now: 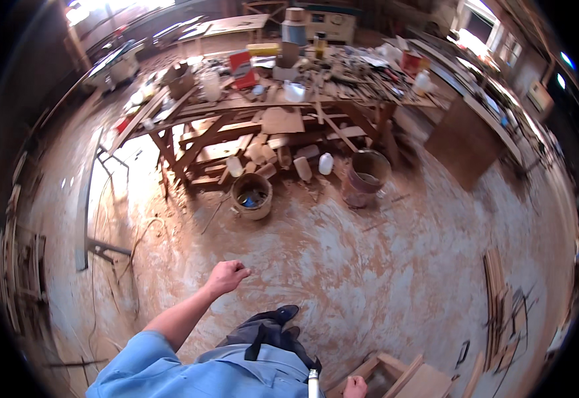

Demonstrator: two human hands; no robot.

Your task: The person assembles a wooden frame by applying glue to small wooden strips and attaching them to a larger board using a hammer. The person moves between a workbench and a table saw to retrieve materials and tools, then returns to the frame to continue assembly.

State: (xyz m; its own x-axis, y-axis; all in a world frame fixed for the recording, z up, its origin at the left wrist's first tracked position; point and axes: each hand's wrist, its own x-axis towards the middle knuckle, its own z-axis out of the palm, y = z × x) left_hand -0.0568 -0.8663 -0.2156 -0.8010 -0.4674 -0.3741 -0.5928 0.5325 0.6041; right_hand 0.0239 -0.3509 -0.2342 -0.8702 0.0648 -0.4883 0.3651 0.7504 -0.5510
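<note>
My left hand point(228, 277) hangs out over the dusty floor, its fingers curled into a loose fist with nothing visible in it. My right hand point(355, 387) is low at the bottom edge, closed and only partly in the picture. Beside it lies a wooden frame point(377, 363) with a flat panel point(429, 381); whether the hand touches the frame or grips anything is hidden. A white cylindrical piece point(313, 383) shows against my blue shirt, near the right hand.
Ahead stands a workbench point(236, 106) heaped with wood scraps and containers. Two buckets point(252, 197) point(363, 178) sit on the floor before it. A brown board point(463, 142) leans at the right, with wood strips point(495, 298) nearer. A metal stand point(87, 199) and cables lie left.
</note>
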